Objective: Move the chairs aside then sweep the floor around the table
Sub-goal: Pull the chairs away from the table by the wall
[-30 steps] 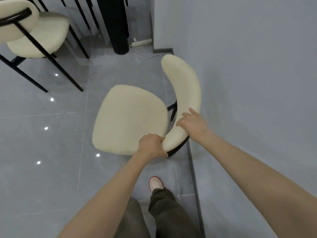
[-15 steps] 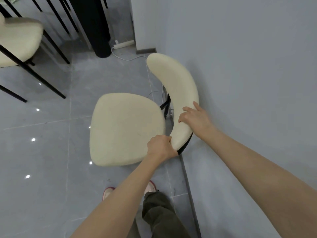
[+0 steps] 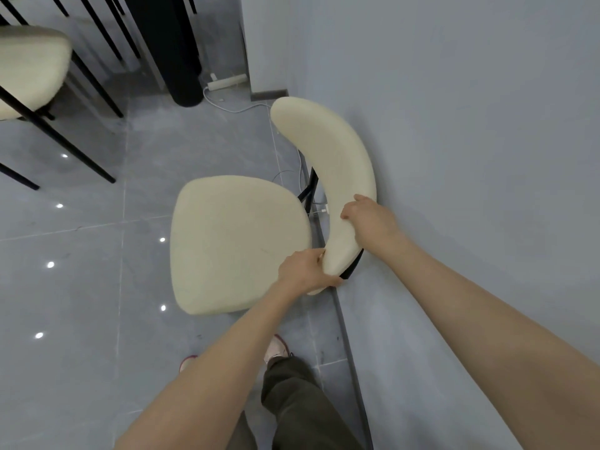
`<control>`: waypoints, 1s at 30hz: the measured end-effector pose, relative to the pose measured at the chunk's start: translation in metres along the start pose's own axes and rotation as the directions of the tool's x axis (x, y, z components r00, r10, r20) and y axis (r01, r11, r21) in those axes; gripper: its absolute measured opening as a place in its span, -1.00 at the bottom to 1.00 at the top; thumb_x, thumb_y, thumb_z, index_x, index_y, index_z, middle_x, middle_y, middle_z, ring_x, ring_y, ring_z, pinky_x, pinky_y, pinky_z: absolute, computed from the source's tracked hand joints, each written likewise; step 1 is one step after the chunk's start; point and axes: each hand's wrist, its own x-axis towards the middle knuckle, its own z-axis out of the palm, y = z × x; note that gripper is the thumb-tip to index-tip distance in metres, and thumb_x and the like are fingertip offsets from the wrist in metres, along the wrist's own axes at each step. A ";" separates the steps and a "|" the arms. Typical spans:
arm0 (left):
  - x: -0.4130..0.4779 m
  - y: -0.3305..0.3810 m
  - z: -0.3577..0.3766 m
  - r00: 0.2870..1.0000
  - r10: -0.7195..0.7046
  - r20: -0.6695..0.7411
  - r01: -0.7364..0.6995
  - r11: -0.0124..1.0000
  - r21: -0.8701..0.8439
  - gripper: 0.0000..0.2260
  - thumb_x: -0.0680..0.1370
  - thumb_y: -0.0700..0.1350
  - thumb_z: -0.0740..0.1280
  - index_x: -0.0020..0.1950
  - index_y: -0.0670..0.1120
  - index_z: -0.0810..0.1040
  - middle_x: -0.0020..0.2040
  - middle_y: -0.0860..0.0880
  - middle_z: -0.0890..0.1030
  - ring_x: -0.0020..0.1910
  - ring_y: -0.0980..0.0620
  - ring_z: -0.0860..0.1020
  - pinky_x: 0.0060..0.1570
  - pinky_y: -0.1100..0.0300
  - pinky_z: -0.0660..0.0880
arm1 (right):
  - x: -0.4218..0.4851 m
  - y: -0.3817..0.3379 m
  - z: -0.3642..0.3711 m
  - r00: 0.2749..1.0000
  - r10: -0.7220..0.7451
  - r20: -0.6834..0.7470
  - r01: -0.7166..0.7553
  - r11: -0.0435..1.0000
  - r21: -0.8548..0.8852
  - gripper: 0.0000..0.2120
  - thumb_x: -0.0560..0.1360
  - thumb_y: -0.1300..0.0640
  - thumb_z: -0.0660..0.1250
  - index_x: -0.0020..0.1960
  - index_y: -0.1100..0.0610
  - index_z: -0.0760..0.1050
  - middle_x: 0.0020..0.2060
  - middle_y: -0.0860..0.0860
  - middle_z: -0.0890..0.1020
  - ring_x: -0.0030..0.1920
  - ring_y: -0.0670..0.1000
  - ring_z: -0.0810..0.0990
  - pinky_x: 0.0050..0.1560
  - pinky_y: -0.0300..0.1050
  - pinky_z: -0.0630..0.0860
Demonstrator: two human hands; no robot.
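A cream padded chair [image 3: 237, 245] with a curved backrest [image 3: 334, 164] and black legs stands on the grey tiled floor, its back right against the grey wall. My left hand [image 3: 303, 269] grips the near end of the backrest. A little further along, my right hand [image 3: 370, 219] is closed over the backrest's upper edge. A second cream chair [image 3: 29, 69] with black legs stands at the top left, partly cut off by the frame.
A black round table post [image 3: 172, 50] rises at the top centre, with several thin black legs around it. A white power strip [image 3: 227, 82] and its cable lie on the floor by the wall corner. My shoes [image 3: 276, 347] are just behind the chair.
The chair has shifted right and now sits with its backrest close against the wall. Both hands have kept their hold on the backrest. The second chair has slid toward the left edge of view.
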 end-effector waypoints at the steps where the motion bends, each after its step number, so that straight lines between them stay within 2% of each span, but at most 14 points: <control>1: -0.002 -0.004 -0.006 1.000 -0.006 0.026 0.008 0.998 -0.055 -0.53 0.38 0.14 0.42 0.26 0.07 0.52 0.12 0.07 0.63 0.09 0.00 0.57 -0.01 0.14 0.50 | -0.003 -0.003 -0.005 0.999 0.031 0.016 -0.032 0.998 0.047 -0.54 0.47 0.37 0.21 0.31 0.06 0.47 0.25 0.07 0.47 0.28 0.11 0.47 0.14 -0.04 0.49; 3: -0.006 -0.015 -0.018 0.999 -0.038 0.033 0.043 0.980 -0.196 -0.57 0.44 0.11 0.36 0.29 0.02 0.52 0.14 0.05 0.64 0.10 -0.01 0.60 0.12 0.06 0.53 | -0.011 -0.012 -0.014 0.998 0.056 0.042 -0.060 0.993 0.099 -0.53 0.48 0.33 0.18 0.34 0.02 0.44 0.23 0.08 0.49 0.22 0.10 0.50 0.08 -0.04 0.50; 5: -0.011 -0.026 -0.035 0.996 -0.080 -0.025 0.070 0.962 -0.263 -0.60 0.49 0.07 0.30 0.30 0.00 0.51 0.16 0.00 0.64 0.10 -0.04 0.61 0.17 0.00 0.52 | -0.018 -0.022 -0.021 0.998 0.061 0.032 -0.065 0.984 0.168 -0.52 0.47 0.32 0.16 0.35 0.03 0.43 0.23 0.07 0.52 0.22 0.11 0.49 0.06 -0.03 0.49; 8: -0.022 -0.042 -0.066 0.988 -0.112 -0.109 0.079 0.959 -0.272 -0.65 0.53 -0.02 0.27 0.31 -0.02 0.51 0.19 -0.03 0.62 0.13 -0.05 0.59 0.23 0.10 0.47 | -0.022 -0.043 -0.027 0.999 0.050 0.000 -0.048 0.963 0.264 -0.51 0.47 0.31 0.16 0.36 0.04 0.42 0.21 0.08 0.56 0.20 0.12 0.50 0.06 -0.03 0.49; 11: -0.037 -0.065 -0.100 0.976 -0.139 -0.169 0.083 0.950 -0.302 -0.66 0.54 -0.06 0.26 0.31 -0.01 0.50 0.21 -0.03 0.61 0.16 -0.04 0.56 0.22 0.13 0.45 | -0.018 -0.075 -0.037 0.999 0.033 -0.019 -0.026 0.957 0.290 -0.52 0.52 0.24 0.16 0.43 0.02 0.36 0.27 0.07 0.53 0.24 0.10 0.49 0.08 -0.06 0.47; 15: -0.064 -0.113 -0.147 0.951 -0.181 -0.252 0.093 0.941 -0.326 -0.66 0.54 -0.11 0.25 0.33 -0.04 0.49 0.21 -0.05 0.60 0.18 -0.05 0.55 0.19 0.16 0.44 | -0.006 -0.142 -0.053 0.998 -0.025 -0.057 0.042 0.948 0.317 -0.52 0.53 0.25 0.17 0.43 0.04 0.35 0.25 0.08 0.55 0.23 0.10 0.51 -0.02 -0.11 0.43; 24: -0.140 -0.256 -0.264 0.883 -0.182 -0.433 0.052 0.954 -0.295 -0.65 0.57 -0.14 0.25 0.37 -0.07 0.46 0.25 -0.08 0.57 0.22 -0.04 0.53 0.17 0.19 0.42 | 0.020 -0.323 -0.078 0.981 -0.122 -0.153 0.168 0.925 0.341 -0.54 0.50 0.20 0.20 0.39 0.02 0.39 0.31 0.03 0.53 0.29 0.11 0.48 0.25 0.02 0.46; 30: -0.197 -0.350 -0.340 0.841 -0.212 -0.498 0.071 0.955 -0.287 -0.64 0.58 -0.10 0.25 0.38 -0.05 0.43 0.27 -0.06 0.56 0.22 -0.07 0.53 0.26 0.03 0.45 | 0.034 -0.439 -0.100 0.968 -0.171 -0.183 0.225 0.913 0.340 -0.55 0.49 0.19 0.21 0.38 0.02 0.41 0.28 0.08 0.55 0.27 0.15 0.50 0.22 -0.01 0.47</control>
